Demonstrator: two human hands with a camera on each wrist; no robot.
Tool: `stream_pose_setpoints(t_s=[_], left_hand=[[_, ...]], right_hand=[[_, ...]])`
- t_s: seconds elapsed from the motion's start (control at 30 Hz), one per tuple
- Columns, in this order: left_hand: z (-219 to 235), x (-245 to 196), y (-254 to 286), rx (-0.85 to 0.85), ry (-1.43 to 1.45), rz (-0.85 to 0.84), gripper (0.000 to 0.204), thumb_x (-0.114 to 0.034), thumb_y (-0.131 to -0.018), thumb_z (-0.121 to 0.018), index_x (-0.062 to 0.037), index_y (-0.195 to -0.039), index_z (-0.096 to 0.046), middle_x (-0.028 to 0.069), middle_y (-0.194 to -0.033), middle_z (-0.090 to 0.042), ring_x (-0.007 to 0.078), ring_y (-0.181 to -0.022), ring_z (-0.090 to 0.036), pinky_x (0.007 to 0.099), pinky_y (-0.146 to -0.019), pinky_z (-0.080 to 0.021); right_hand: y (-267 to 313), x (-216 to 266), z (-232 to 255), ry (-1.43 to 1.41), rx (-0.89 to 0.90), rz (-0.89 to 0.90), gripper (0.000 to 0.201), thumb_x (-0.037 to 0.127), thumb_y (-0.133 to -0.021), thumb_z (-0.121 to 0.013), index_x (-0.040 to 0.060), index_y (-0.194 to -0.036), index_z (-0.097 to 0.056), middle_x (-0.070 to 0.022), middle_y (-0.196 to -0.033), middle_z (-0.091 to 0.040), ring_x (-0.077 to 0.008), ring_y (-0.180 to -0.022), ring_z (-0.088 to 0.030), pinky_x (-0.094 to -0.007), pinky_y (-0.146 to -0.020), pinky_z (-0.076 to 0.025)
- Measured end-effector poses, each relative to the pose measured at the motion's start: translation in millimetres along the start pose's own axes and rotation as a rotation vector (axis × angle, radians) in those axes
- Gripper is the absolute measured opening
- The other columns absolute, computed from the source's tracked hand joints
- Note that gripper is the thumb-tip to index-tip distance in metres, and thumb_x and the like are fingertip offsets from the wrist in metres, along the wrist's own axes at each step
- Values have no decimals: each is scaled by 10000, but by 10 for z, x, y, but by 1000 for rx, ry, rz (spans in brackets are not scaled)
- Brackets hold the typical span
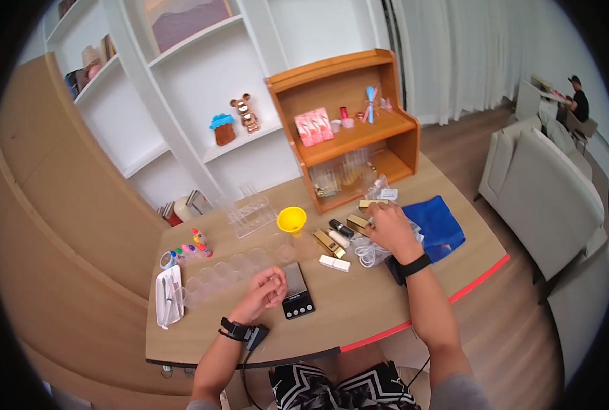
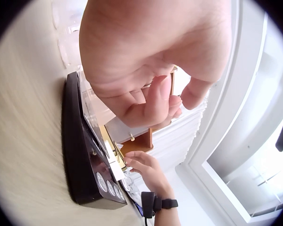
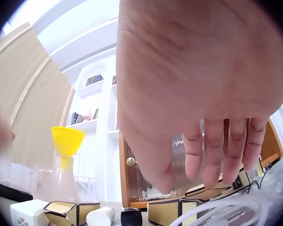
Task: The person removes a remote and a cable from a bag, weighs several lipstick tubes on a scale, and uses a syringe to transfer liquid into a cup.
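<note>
My left hand [image 1: 262,295] hovers by the left edge of a black digital scale [image 1: 299,298], its fingers loosely curled with nothing in them. In the left wrist view the scale's round buttons show below that hand. At the right, my right hand [image 1: 390,231] reaches over a group of gold boxes [image 1: 328,244], fingers fairly straight and pointing down, in the right wrist view with nothing between them. Beside the boxes lie a black tube [image 1: 341,227], a white tube [image 1: 339,238], a small white box [image 1: 334,263] and a coiled white cable [image 1: 371,255].
A yellow funnel [image 1: 291,220] stands behind the scale. Clear cups [image 1: 236,264] run leftward to a white tray [image 1: 170,316] and several small coloured bottles [image 1: 200,239]. A wooden cabinet [image 1: 408,133] stands at the back; a blue pouch [image 1: 444,217] lies at the right.
</note>
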State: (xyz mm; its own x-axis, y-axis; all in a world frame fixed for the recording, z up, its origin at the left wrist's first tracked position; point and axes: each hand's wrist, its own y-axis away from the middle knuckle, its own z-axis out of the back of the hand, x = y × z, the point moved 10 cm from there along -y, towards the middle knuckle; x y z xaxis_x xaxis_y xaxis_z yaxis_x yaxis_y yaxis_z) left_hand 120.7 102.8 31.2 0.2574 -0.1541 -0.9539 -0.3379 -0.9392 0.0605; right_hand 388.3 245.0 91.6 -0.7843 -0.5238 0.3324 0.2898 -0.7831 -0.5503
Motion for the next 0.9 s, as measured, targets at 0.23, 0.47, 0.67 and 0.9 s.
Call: stream_pose_setpoints(t_s=[0.23, 0.47, 0.67, 0.9], left_hand=[[17, 36, 22, 38, 147, -43, 184, -215, -1028, -585, -46, -1022, -515, 2, -753, -449, 73, -588, -429, 197, -462, -290], [30, 85, 55, 65, 169, -42, 299, -334, -1013, -625, -60, -1008, -506, 0, -748, -426, 82, -569, -405, 210, -461, -303], [-7, 66, 22, 98, 212, -46, 243, -277, -1044, -579, -46, -1103, -532, 37, -869, -540, 127, -718, -563, 228, -534, -428], [-213, 69, 5, 141, 14, -105, 428, -293, -1030, -606, -48, -1356, -476, 124, -1137, -638, 203, -1078, -634, 340, -790, -554]], right_hand=[[29, -118, -277, -19, 238, -81, 351, 163, -760, -778, 27, -1048, -631, -238, -934, -705, -433, -956, -670, -490, -857, -541], [-96, 23, 105, -241, 77, -85, 315, 98, -771, -764, 31, -1057, -648, -195, -973, -704, -368, -910, -690, -426, -797, -563], [23, 652, 23, -1086, 434, 48, 266, 26, -894, -726, 60, -1154, -681, -5, -1037, -692, -101, -888, -633, -288, -834, -503], [401, 1366, -512, -1088, 757, 93, 356, 92, -873, -801, 49, -1181, -630, -13, -970, -681, -91, -836, -625, -249, -763, -497]])
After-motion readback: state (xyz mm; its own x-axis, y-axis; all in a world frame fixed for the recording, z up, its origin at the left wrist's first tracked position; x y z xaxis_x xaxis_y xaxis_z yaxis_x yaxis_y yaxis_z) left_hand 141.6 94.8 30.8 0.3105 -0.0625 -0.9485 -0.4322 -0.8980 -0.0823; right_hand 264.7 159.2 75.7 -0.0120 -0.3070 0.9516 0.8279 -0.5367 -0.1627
